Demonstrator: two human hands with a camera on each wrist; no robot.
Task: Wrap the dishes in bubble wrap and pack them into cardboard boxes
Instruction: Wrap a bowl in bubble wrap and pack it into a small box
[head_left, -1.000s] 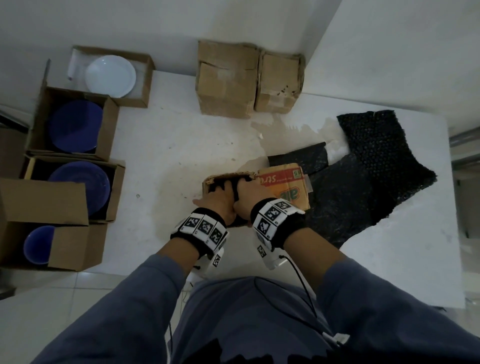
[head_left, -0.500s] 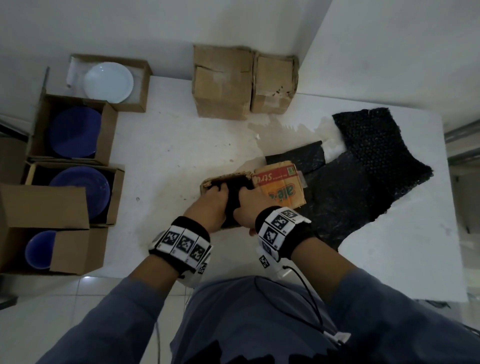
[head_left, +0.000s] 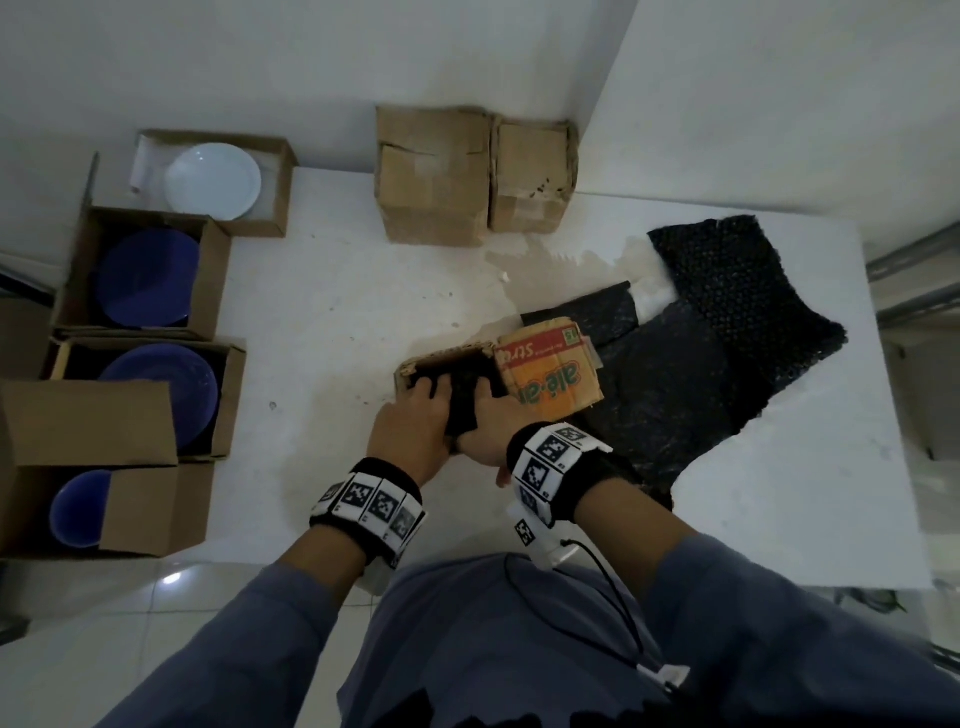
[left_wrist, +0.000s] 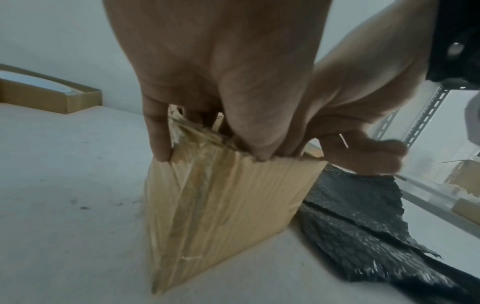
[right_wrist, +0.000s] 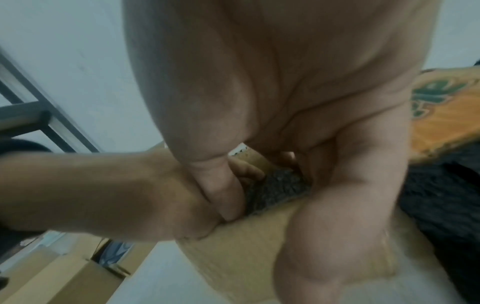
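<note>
A small open cardboard box (head_left: 441, 364) (left_wrist: 221, 205) (right_wrist: 246, 246) with an orange printed flap (head_left: 550, 379) stands on the white table (head_left: 337, 312). A dish wrapped in black bubble wrap (head_left: 461, 410) (right_wrist: 278, 189) sits partly in the box, between my hands. My left hand (head_left: 415, 421) (left_wrist: 221, 123) reaches straight down into the box and presses on the wrap, with its little finger outside the box wall. My right hand (head_left: 493, 426) (right_wrist: 259, 181) grips the wrapped dish, thumb on one side and fingers on the other. The dish itself is hidden.
Loose black bubble wrap sheets (head_left: 727, 338) (left_wrist: 363, 226) lie right of the box. Two closed cardboard boxes (head_left: 431, 171) stand at the table's back. At the left, open boxes hold a white plate (head_left: 213, 182), blue plates (head_left: 148, 278) and a blue bowl (head_left: 78, 509).
My hands have spread apart a little on the box, so the black wrapped dish shows between them. My left wrist has drawn back and to the left.
</note>
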